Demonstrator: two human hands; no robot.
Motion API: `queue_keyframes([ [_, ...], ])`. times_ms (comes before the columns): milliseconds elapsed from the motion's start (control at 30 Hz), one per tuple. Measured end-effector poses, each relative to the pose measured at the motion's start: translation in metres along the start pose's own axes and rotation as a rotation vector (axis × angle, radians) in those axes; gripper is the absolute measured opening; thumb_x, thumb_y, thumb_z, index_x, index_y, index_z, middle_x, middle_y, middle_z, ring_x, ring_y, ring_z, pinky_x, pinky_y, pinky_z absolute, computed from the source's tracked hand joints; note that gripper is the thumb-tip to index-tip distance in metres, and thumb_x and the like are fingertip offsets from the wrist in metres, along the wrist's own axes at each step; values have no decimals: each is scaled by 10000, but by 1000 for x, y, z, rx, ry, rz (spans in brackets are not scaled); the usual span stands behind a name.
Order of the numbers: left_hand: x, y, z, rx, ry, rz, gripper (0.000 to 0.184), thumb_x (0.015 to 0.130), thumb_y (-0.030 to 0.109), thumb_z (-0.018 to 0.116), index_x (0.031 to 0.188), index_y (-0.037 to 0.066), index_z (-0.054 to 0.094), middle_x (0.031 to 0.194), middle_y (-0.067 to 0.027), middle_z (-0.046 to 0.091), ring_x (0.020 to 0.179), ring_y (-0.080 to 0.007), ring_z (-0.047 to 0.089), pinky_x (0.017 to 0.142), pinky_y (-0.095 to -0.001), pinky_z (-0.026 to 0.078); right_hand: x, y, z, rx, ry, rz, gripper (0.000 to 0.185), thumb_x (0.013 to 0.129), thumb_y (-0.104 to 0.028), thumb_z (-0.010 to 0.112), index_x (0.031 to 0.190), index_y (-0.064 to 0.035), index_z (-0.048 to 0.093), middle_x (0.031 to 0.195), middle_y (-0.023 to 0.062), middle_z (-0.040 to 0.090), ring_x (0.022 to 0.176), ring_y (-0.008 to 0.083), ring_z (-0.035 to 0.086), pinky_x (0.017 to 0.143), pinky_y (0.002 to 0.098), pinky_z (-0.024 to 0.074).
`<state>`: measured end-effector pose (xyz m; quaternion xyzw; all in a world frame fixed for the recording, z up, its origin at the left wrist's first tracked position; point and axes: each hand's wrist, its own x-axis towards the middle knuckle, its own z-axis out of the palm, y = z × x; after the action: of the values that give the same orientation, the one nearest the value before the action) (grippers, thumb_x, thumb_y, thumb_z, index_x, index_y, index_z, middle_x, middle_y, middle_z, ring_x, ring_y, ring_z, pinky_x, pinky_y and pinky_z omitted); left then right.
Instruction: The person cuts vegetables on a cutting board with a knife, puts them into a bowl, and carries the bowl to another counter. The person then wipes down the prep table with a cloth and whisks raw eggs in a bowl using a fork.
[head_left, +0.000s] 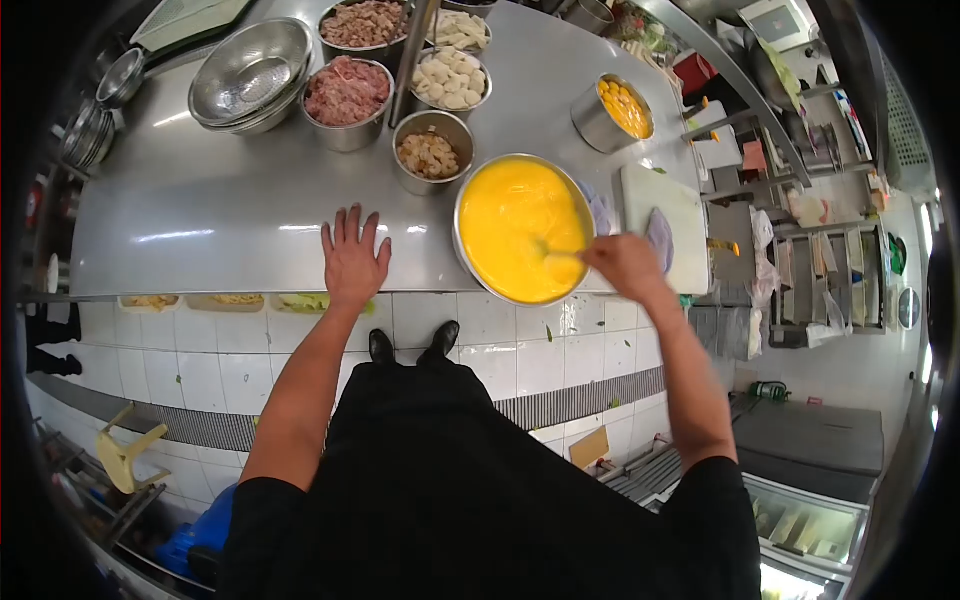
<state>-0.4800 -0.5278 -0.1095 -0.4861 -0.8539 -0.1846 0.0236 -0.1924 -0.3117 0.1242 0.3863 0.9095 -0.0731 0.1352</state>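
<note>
A large round metal bowl (523, 230) filled with bright yellow liquid stands at the table's front edge. My right hand (625, 265) is closed round the handle of a utensil (562, 254) over the bowl's right side; its far end dips into the liquid and is blurred. My left hand (355, 257) lies flat on the steel table (230, 240), fingers spread, left of the bowl. Just behind the bowl is a metal pot of pale orange pieces (430, 157).
Behind are pots of minced meat (347, 92) and white balls (450, 80), with metal colanders (250, 75) to the left. On the right stand a pot of yolks (625, 110) and a white cutting board (690, 240) with a purple cloth (660, 238).
</note>
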Motion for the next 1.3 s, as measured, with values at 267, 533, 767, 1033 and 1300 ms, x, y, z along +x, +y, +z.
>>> queue_keyframes([
  [267,-3,2,2,-9,26,1,484,941,372,542,1349,112,546,1468,-135,426,1394,-341,344,1167,-560,213,16,52,84,-177,43,-211,224,893,-301,640,904,-92,721,920,137,714,872,300,686,762,463,543],
  [533,1,-1,4,-20,14,-2,497,936,371,548,1361,114,540,1471,-142,419,1394,-349,339,1168,-564,211,8,11,55,-62,35,-230,293,928,-324,591,861,-75,729,710,157,683,664,381,672,619,438,550],
  [767,0,0,3,-7,7,-5,492,938,377,546,1357,120,534,1478,-134,418,1402,-345,335,1171,-563,205,8,-3,39,1,-111,-82,283,903,-335,640,828,-80,736,796,149,695,769,360,670,689,446,522],
  [1033,1,-1,4,4,11,-8,503,941,386,545,1368,120,537,1476,-132,424,1394,-342,346,1169,-560,206,23,35,53,-85,110,98,310,896,-376,642,811,-91,729,819,160,692,813,351,674,721,453,523],
  [1300,3,0,1,7,33,-4,492,933,371,560,1350,111,550,1460,-139,436,1382,-346,358,1160,-563,223,17,29,84,-58,166,-110,311,903,-344,633,810,-58,709,671,162,663,670,381,670,636,452,544],
])
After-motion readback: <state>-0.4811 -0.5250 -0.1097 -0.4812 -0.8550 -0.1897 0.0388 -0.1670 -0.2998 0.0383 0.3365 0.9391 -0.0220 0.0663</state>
